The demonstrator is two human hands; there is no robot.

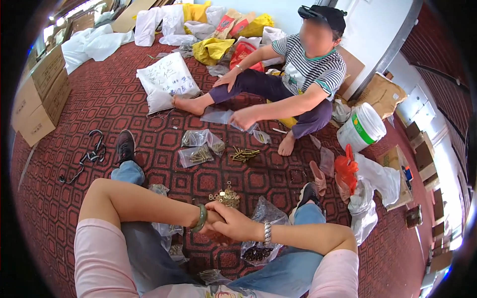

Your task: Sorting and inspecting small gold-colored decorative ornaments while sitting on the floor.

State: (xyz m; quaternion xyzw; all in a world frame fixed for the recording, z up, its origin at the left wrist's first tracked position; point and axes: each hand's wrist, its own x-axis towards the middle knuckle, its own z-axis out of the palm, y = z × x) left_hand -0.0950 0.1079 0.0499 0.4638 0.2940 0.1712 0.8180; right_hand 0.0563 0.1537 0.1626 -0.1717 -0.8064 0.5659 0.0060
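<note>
Touching the right hand (237,225), the left hand (213,219) half-hides. I can't tell either grip. The long bag (269,216) points forward.

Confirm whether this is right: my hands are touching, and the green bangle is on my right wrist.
Wrong wrist: the head view shows the green bangle on your left wrist. Your hands are touching, as you say.

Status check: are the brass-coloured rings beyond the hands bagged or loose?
Loose: the rings lie heaped on the red patterned carpet, with no bag around them.
</note>
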